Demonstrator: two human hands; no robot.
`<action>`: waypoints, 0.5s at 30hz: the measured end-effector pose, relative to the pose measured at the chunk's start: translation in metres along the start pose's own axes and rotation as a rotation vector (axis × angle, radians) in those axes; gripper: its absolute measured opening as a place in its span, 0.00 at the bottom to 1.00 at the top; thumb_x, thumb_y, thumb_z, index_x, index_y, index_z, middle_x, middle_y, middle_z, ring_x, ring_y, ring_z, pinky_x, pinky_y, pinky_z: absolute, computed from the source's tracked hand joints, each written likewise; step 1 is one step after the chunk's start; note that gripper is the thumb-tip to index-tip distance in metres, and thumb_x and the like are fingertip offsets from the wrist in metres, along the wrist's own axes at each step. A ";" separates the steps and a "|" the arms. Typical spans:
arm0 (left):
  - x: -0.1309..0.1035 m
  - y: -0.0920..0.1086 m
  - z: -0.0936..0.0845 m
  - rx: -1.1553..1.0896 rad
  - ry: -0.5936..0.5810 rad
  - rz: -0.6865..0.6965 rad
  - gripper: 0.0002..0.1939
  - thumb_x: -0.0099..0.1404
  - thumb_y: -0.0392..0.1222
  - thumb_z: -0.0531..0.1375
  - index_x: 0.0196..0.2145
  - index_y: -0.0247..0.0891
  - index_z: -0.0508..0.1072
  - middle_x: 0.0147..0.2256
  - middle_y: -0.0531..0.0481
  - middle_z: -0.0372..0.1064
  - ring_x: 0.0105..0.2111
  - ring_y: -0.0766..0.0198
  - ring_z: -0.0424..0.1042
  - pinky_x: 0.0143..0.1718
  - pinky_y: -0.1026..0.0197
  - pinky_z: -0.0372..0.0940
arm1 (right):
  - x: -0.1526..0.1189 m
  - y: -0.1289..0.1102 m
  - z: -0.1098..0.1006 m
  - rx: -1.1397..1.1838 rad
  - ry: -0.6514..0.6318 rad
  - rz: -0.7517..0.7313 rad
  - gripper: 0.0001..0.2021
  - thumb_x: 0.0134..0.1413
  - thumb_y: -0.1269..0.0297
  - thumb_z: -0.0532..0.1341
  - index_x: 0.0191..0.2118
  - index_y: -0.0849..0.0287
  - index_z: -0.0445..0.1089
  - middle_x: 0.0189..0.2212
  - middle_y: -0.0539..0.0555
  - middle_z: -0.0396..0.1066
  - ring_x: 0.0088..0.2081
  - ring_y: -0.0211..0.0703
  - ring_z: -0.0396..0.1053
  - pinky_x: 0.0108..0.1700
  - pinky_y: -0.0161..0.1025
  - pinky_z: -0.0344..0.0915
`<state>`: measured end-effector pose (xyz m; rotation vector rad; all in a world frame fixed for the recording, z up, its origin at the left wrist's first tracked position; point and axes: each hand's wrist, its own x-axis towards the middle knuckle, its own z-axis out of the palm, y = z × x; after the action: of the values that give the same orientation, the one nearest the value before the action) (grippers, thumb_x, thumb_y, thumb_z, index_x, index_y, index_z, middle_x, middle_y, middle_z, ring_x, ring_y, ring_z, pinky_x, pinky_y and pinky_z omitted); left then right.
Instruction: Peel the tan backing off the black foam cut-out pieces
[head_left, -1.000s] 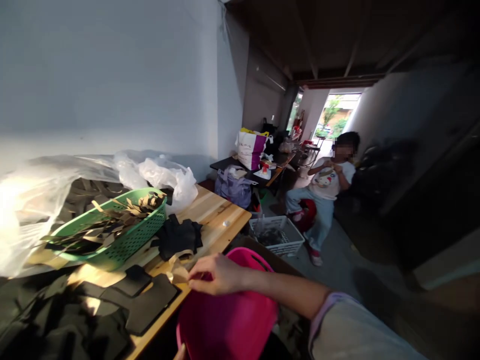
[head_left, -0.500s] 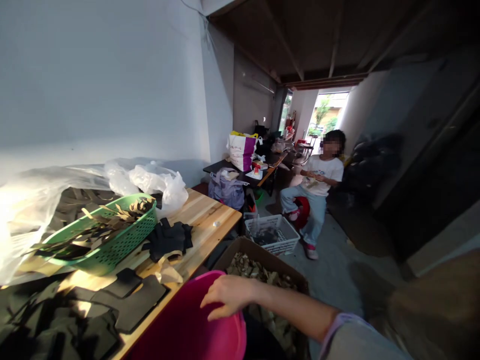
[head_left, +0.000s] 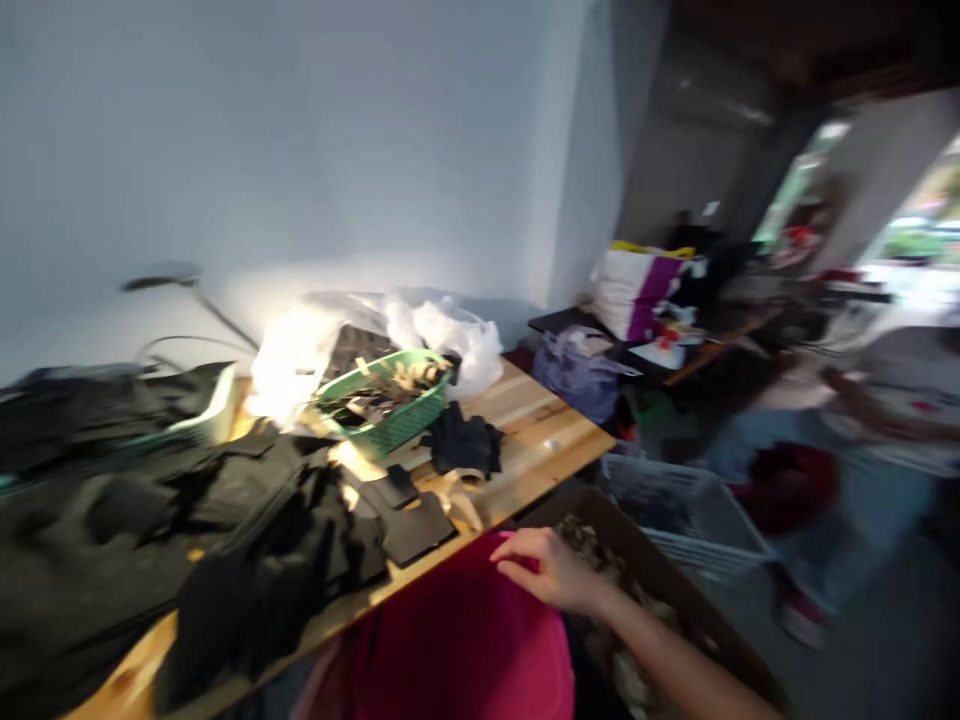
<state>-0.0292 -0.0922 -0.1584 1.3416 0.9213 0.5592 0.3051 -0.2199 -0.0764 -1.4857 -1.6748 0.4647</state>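
My right hand (head_left: 551,572) reaches in from the lower right, over the far rim of a bright pink plastic tub (head_left: 465,640) beside the table. Its thumb and fingers are apart, with nothing visible between them. Whether it touches the rim I cannot tell. My left hand is out of view. On the wooden table, dark flat cut pieces (head_left: 412,525) lie near the tub. A dark bunch of pieces (head_left: 465,442) sits by a green perforated basket (head_left: 401,425) full of thin dark and tan strips.
A large dark heap (head_left: 97,540) covers the table's left side, and a clear plastic bag (head_left: 450,335) lies behind the basket. A cardboard box (head_left: 675,600) of scraps and a white crate (head_left: 705,530) stand on the floor. A seated person (head_left: 885,450) is blurred at right.
The view has swung left, so the table and basket appear further right and more of the dark heap shows. My right hand stays over the tub's rim, fingers still apart.
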 end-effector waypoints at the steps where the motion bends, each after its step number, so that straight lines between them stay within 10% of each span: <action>1: -0.005 0.001 -0.011 -0.004 0.030 -0.062 0.35 0.68 0.66 0.46 0.42 0.38 0.83 0.41 0.37 0.79 0.44 0.48 0.79 0.45 0.50 0.73 | 0.005 0.000 -0.001 0.023 -0.006 0.022 0.10 0.64 0.61 0.61 0.41 0.56 0.80 0.39 0.54 0.80 0.41 0.46 0.78 0.50 0.41 0.70; 7: -0.051 0.078 -0.055 0.396 -0.101 -0.268 0.31 0.53 0.72 0.65 0.43 0.47 0.84 0.49 0.45 0.77 0.56 0.38 0.70 0.65 0.42 0.58 | 0.069 -0.011 -0.002 0.334 0.008 0.146 0.09 0.60 0.58 0.64 0.39 0.56 0.80 0.38 0.56 0.79 0.40 0.49 0.76 0.43 0.42 0.72; 10: -0.055 0.144 -0.055 0.413 -0.282 -0.088 0.28 0.59 0.68 0.63 0.46 0.47 0.82 0.53 0.46 0.74 0.58 0.41 0.68 0.64 0.45 0.59 | 0.122 -0.015 0.001 0.695 0.192 0.402 0.11 0.52 0.64 0.70 0.42 0.61 0.78 0.39 0.57 0.77 0.37 0.45 0.76 0.41 0.39 0.73; 15: 0.012 0.219 -0.042 0.675 0.026 0.479 0.35 0.60 0.59 0.66 0.61 0.45 0.70 0.65 0.42 0.60 0.65 0.43 0.59 0.66 0.44 0.56 | 0.213 -0.008 0.011 0.929 0.293 0.616 0.10 0.59 0.65 0.66 0.45 0.63 0.70 0.34 0.55 0.74 0.31 0.41 0.75 0.36 0.39 0.77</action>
<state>-0.0227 -0.0194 0.0522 2.2019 0.8405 0.6544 0.3005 -0.0184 -0.0055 -1.2138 -0.5648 1.1071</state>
